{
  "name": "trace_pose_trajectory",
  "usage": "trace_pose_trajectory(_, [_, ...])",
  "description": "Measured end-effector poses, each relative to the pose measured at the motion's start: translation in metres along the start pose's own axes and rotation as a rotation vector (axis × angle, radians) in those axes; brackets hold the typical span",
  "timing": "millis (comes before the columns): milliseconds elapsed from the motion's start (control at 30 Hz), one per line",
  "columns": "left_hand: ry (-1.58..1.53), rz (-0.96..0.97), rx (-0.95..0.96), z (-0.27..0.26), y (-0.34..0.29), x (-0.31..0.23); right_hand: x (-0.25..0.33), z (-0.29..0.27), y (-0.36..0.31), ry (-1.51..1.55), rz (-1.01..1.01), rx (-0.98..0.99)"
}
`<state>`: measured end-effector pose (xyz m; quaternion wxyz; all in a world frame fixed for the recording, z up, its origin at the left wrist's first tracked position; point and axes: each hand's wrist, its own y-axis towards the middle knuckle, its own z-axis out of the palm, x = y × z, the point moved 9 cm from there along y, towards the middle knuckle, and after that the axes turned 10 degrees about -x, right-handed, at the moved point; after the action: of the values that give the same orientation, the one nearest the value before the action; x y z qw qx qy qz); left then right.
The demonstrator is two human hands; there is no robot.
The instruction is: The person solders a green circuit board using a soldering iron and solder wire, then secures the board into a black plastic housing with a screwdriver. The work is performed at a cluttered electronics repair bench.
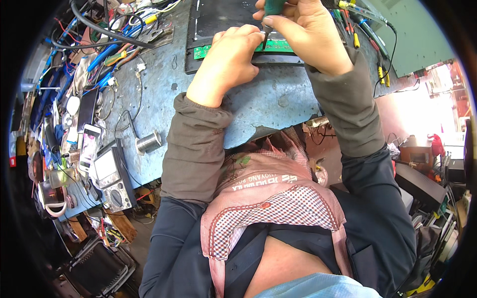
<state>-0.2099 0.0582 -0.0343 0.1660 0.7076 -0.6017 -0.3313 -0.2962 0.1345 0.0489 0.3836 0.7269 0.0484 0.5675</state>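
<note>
Pink checked apron (271, 211) w/ white lettering (263, 183) across its front (upside down from this view). R hand (310, 35) is closed round a green-handled screwdriver (274, 7), its shaft pointing down at a green circuit-board strip (278, 45) along the near edge of a black panel (223, 20) on the blue workbench (278, 94). L hand (231, 57) lies over the strip, fingers bent; can't tell if it's gripping anything.

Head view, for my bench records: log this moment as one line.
left hand: over green circuit board | right hand: gripping green-handled tool, tip at board | farther left: wire spool, multimeter
</note>
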Motion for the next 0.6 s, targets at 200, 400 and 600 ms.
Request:
trace_pose_trajectory(200, [0.013, 0.006, 0.03, 0.002, 0.001, -0.001, 0.009, -0.008, -0.005, -0.034, -0.198, -0.036])
trace_pose_trajectory(400, [-0.262, -0.028, 0.001, -0.012, 0.003, 0.004, 0.052, -0.051, -0.057, 0.071, -0.234, -0.43])
trace_pose_trajectory(600, [-0.422, -0.101, -0.55, -0.101, 0.011, 0.004, 0.005, -0.025, -0.13, -0.224, 0.004, -0.337])
